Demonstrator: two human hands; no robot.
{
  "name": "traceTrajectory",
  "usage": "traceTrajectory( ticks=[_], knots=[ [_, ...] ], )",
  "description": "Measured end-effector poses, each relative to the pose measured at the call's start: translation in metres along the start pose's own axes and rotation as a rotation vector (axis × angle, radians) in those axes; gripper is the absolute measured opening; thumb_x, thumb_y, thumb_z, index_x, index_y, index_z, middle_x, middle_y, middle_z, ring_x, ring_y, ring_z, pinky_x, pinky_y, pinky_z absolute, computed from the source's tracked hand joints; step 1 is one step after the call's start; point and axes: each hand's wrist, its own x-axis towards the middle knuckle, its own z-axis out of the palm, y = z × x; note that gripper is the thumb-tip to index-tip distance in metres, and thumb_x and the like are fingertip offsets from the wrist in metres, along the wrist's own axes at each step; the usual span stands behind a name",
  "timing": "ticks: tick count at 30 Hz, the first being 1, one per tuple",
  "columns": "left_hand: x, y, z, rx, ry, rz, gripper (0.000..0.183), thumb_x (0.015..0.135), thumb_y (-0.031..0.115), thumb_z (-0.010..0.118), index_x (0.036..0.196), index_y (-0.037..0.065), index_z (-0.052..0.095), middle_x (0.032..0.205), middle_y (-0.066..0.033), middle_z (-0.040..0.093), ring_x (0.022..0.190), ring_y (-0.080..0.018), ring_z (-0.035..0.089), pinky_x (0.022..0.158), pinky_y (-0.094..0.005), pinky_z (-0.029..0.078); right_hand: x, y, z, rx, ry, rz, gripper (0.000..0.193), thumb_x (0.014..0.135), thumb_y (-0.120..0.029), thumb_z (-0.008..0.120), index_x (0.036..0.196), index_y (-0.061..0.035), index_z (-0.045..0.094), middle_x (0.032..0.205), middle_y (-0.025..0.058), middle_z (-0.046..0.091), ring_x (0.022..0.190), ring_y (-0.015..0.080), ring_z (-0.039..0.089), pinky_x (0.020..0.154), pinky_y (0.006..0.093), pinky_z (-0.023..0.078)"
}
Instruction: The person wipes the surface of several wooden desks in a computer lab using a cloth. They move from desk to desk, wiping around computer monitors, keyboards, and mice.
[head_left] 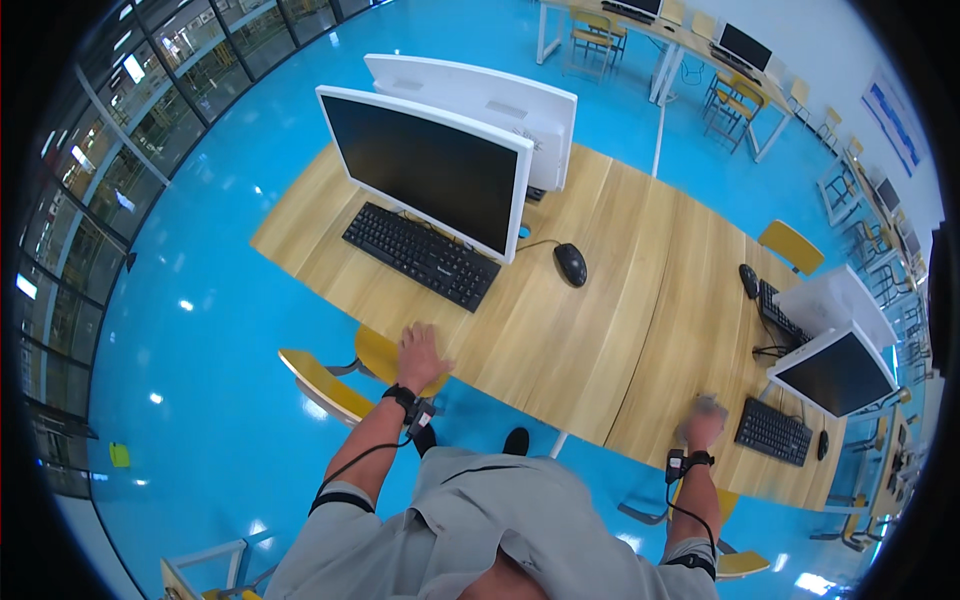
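The left hand (420, 352) is laid flat, fingers spread, on the near edge of the long wooden table (600, 300); nothing is gripped by it. Just below it, the yellow seat of a chair (325, 385) is partly covered by the forearm. The right hand (702, 420) is blurred at the table's near edge, close to a second keyboard (772, 431); whether it is open or closed cannot be told. A black strap with a trailing cable is worn on each wrist.

Beyond the left hand, a black keyboard (420, 255) is set in front of a white-framed monitor (425, 170) with a dark screen, and a black mouse (570, 264) lies to the right of it. Behind that monitor a second one is seen only from its white back. Near the right hand, another dark-screened monitor (838, 372) is placed beside its keyboard, with a small mouse (822, 445) hard to make out. No containers are visible on the table. Farther desks and chairs are cut off at the rim.
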Motion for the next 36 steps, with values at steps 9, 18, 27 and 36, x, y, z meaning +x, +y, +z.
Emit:
traceTrajectory(
  ticks=[9, 18, 27, 36],
  knots=[
    [0.007, -0.001, 0.010, 0.014, -0.113, -0.023, 0.121, 0.068, 0.055, 0.086, 0.159, 0.002, 0.026, 0.161, -0.0356, 0.022, 0.149, -0.0576, 0.017, 0.119, -0.0640, 0.021, -0.015, -0.216, 0.041, 0.231, -0.188, -0.408, 0.035, 0.080, -0.015, 0.064, 0.111, -0.0004, 0.067, 0.108, 0.0230, 0.066, 0.106, 0.0435, 0.059, 0.093, 0.0510, 0.047],
    [0.007, 0.002, 0.013, 0.006, -0.079, -0.011, 0.121, 0.067, 0.051, 0.089, 0.158, 0.000, 0.026, 0.160, -0.0366, 0.024, 0.146, -0.0584, 0.021, 0.118, -0.0638, 0.023, -0.127, -0.397, 0.098, 0.292, -0.271, -0.854, 0.039, 0.073, -0.012, 0.070, 0.111, -0.0048, 0.067, 0.105, 0.0162, 0.062, 0.102, 0.0394, 0.059, 0.084, 0.0495, 0.052],
    [0.006, 0.002, 0.009, 0.045, -0.093, -0.004, 0.123, 0.070, 0.055, 0.087, 0.158, -0.002, 0.025, 0.159, -0.0396, 0.020, 0.147, -0.0585, 0.020, 0.118, -0.0644, 0.022, -0.119, -0.460, 0.130, 0.245, -0.332, -0.906, 0.033, 0.075, -0.014, 0.071, 0.108, -0.0062, 0.067, 0.106, 0.0154, 0.062, 0.102, 0.0380, 0.060, 0.081, 0.0472, 0.055],
    [0.007, 0.006, 0.004, 0.084, -0.086, -0.020, 0.119, 0.071, 0.054, 0.086, 0.158, -0.002, 0.027, 0.159, -0.0343, 0.025, 0.147, -0.0553, 0.023, 0.117, -0.0624, 0.025, -0.119, -0.403, 0.101, 0.266, -0.444, -1.004, 0.045, 0.075, -0.013, 0.071, 0.119, -0.0082, 0.063, 0.108, 0.0160, 0.061, 0.105, 0.0390, 0.058, 0.087, 0.0482, 0.054]
  ],
)
